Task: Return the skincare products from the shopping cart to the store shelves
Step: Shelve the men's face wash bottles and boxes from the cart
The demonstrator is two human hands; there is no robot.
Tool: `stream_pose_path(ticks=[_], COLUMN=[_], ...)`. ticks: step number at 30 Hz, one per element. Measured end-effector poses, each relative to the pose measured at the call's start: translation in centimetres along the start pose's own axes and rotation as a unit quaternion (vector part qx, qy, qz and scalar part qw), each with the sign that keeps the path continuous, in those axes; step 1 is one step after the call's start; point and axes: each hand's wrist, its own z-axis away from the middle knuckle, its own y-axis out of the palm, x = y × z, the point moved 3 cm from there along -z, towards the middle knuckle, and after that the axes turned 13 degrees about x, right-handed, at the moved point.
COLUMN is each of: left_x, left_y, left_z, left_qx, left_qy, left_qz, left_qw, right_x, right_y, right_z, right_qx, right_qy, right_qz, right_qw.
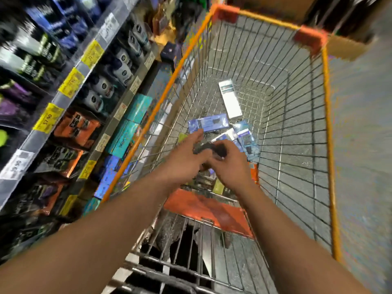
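Gripping dark product [209, 150] between left hand [186, 158], right hand [230, 166].

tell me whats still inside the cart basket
On the shopping cart floor lie a white box, a blue box and more blue-and-white packs. Both hands, left hand and right hand, grip a dark item, hiding whatever lies beneath.

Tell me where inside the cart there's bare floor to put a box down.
Free: the far end of the cart, beyond the white box, and the strip along its right wall. Crowded: the near middle, where the blue boxes cluster around the left hand and right hand, both on a dark item.
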Motion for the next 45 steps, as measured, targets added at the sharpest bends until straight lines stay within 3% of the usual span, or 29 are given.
stream_pose_path(ticks=[4, 13, 19, 28, 42, 45], left_x=[-3.3, -9.5, -12.3, -13.9, -11.8, -11.1], left_y=[-1.5, -6.0, -8.4, -12.7, -20.3, -21.9], left_z=[3.8, 11.8, 17.5, 24.4, 33.2, 35.8], left_qx=[0.024, -0.001, -0.036, -0.092, -0.224, -0.256], left_qy=[0.075, 0.161, 0.223, 0.291, 0.301, 0.308], left_qz=[-0.092, -0.073, -0.022, 0.023, 0.011, 0.017], left_qw=[0.993, 0.984, 0.974, 0.952, 0.927, 0.916], right_x=[5.0, 16.9, 25.5, 34.8, 44.8, 46.9], right_y=[-2.2, -5.2, -5.5, -3.6, 4.8, 6.9], right_z=[3.8, 10.2, 13.4, 15.1, 17.1, 17.6], right_qx=[-0.013, -0.052, -0.019, -0.037, -0.047, -0.018], right_qy=[-0.059, -0.177, -0.179, -0.239, -0.286, -0.301], right_qz=[-0.049, -0.183, -0.306, -0.23, -0.203, -0.207], right_qw=[0.997, 0.966, 0.935, 0.943, 0.935, 0.931])
